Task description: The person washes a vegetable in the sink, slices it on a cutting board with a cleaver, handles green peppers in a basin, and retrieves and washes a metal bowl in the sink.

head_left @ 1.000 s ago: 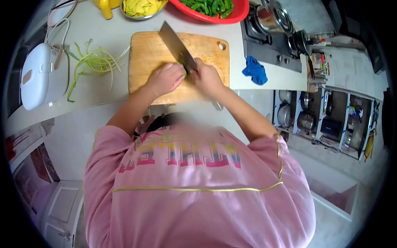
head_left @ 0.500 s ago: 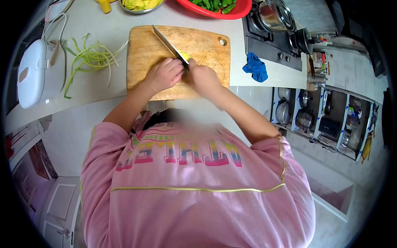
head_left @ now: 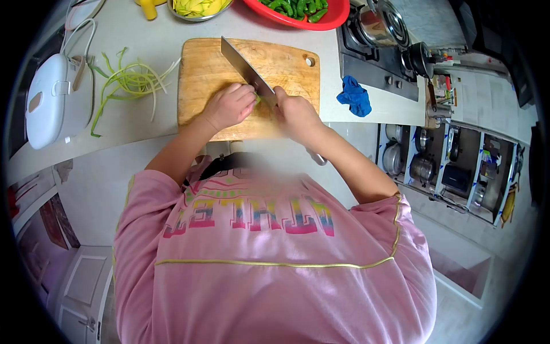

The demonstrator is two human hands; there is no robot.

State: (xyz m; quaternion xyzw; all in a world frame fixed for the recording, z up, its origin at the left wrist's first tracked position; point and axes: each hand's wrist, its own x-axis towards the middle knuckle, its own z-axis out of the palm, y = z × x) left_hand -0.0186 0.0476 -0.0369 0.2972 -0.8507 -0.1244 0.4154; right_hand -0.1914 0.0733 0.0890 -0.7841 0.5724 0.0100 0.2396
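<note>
A large knife (head_left: 247, 70) slants over the wooden cutting board (head_left: 200, 63), its blade pointing to the back left. My right hand (head_left: 297, 114) is closed on the knife, whose handle end shows below the wrist. Just left of the blade, my left hand (head_left: 231, 105) rests on the board with its fingers curled around a small yellow-green piece (head_left: 257, 99), mostly hidden by the fingertips.
Long green stalks (head_left: 132, 79) lie left of the board beside a white appliance (head_left: 54, 103). Behind stand a bowl of yellow slices (head_left: 200, 7) and a red basin (head_left: 329, 21) of green peppers. A blue cloth (head_left: 354, 96) lies near the stove (head_left: 378, 69).
The knife and my right hand have moved right, away from my left hand. The yellow piece that showed beside the blade is now mostly hidden at my left fingertips.
</note>
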